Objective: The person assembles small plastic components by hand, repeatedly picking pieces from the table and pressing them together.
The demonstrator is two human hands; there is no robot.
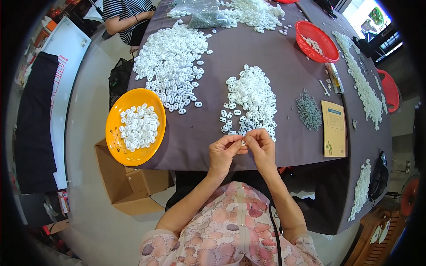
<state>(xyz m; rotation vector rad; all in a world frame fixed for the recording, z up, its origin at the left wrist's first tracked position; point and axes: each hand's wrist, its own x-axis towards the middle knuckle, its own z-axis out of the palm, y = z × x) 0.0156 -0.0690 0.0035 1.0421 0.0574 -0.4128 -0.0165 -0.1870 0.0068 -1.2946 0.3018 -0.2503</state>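
Close to the table's front edge, my left hand (222, 153) and my right hand (262, 150) meet, fingertips pinched together. Between them is a small white plastic piece (243, 143), mostly covered by the fingers; both hands grip it. Just beyond my fingers spreads a heap of small white plastic pieces with holes (255, 95), its nearest ones almost at my fingertips. Farther left lies a larger pile of white oval two-holed pieces (168, 57). Small grey pins or screws (309, 111) form a pile to the right.
An orange-yellow bowl (113, 144) of white pieces sits at the table's left corner, above an open cardboard box (108, 170). To the right are a tan notebook (334, 142), a small long box (335, 78) and a red basket (327, 35). A person in a striped top (126, 15) sits far left.
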